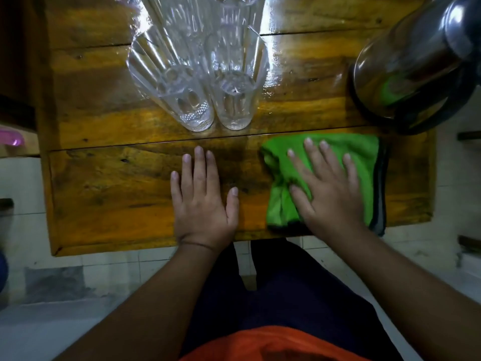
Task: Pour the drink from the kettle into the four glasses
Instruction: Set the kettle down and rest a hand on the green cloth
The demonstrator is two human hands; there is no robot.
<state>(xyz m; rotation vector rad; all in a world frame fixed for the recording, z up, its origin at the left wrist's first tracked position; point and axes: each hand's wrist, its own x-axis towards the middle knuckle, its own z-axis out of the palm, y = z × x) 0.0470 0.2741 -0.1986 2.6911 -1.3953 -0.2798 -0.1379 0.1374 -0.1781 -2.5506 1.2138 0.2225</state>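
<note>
Hands flat on the wooden surface, glasses and kettle untouched

Hands lie palm down near the front edge of the wooden surface. The left hand rests directly on the bare wood, fingers stretched and close together, holding nothing. The right hand lies on a green cloth, fingers spread wide and pressed flat on it; it does not grip the cloth. The cloth is partly folded, with a dark border on its right side, and it reaches the front edge of the surface.

Beyond the left hand stand four clear ribbed glasses in a tight group, two in front and two behind. The front left glass and the front right glass touch or almost touch at the base. The back left glass and the back right glass are cut by the top of the view. All look empty.

The steel kettle stands at the far right corner, just beyond the cloth, well apart from the glasses. Its shiny body reflects the green cloth.
</note>
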